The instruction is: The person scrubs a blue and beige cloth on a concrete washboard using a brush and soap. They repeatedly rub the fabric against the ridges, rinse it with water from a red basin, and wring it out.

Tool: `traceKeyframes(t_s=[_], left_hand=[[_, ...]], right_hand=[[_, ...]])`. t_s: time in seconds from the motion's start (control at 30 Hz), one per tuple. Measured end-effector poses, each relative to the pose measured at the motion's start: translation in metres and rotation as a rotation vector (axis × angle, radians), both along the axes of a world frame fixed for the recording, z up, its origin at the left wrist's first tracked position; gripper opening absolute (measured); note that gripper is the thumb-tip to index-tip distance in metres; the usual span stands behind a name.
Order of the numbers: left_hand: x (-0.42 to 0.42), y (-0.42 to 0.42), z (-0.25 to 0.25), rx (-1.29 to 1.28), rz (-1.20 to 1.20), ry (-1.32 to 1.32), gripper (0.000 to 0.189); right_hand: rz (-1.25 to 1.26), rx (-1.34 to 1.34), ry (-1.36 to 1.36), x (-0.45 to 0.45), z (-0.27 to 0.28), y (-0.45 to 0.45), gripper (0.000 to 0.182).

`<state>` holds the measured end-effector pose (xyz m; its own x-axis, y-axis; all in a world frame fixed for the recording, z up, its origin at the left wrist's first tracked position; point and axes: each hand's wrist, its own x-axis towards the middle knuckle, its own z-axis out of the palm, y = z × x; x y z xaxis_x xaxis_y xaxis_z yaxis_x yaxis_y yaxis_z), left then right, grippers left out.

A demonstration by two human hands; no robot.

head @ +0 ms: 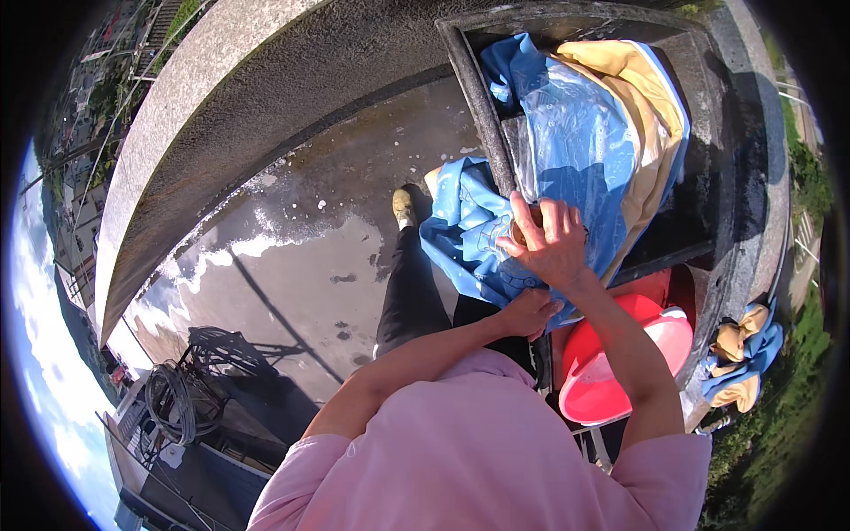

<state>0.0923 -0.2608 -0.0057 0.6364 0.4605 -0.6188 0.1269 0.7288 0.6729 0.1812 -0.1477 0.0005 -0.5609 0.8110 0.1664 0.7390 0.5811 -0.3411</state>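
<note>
A wet blue-and-yellow cloth with soapy suds lies spread in a dark concrete wash basin. Part of it hangs in folds over the basin's near left edge, where pale line patterns show on the blue. My right hand presses down on the cloth, fingers curled around a small brown object that is mostly hidden; it may be a scrubbing brush. Just below it, closer to my body, my left hand is closed on the gathered blue fabric.
A red plastic basin sits tilted beside my right forearm. Another blue-and-yellow cloth rests on the outer ledge. The floor is wet, with puddles. A curved concrete parapet bounds the left, and a wire coil lies lower left.
</note>
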Motion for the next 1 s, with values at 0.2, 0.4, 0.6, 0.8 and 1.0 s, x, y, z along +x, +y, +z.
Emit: traceKeyframes(t_s=[0.2, 0.4, 0.6, 0.8, 1.0], left_hand=[[0.013, -0.004, -0.003, -0.013, -0.007, -0.058, 0.030], [0.003, 0.009, 0.010, 0.027, -0.004, 0.021, 0.034], [0.000, 0.005, 0.009, 0.002, -0.063, 0.118, 0.024], [0.006, -0.005, 0.011, 0.042, -0.003, 0.020, 0.028], [0.003, 0.052, 0.049, -0.006, 0.421, 0.109, 0.034]], right_hand=[[-0.143, 0.206, -0.097, 0.022, -0.027, 0.124, 0.056], [-0.337, 0.069, -0.008, 0.000, -0.021, 0.078, 0.057], [0.025, -0.003, 0.033, 0.039, -0.007, -0.007, 0.062], [-0.684, 0.019, -0.181, 0.094, -0.086, 0.212, 0.054], [-0.717, -0.240, -0.046, 0.097, -0.085, 0.206, 0.065]])
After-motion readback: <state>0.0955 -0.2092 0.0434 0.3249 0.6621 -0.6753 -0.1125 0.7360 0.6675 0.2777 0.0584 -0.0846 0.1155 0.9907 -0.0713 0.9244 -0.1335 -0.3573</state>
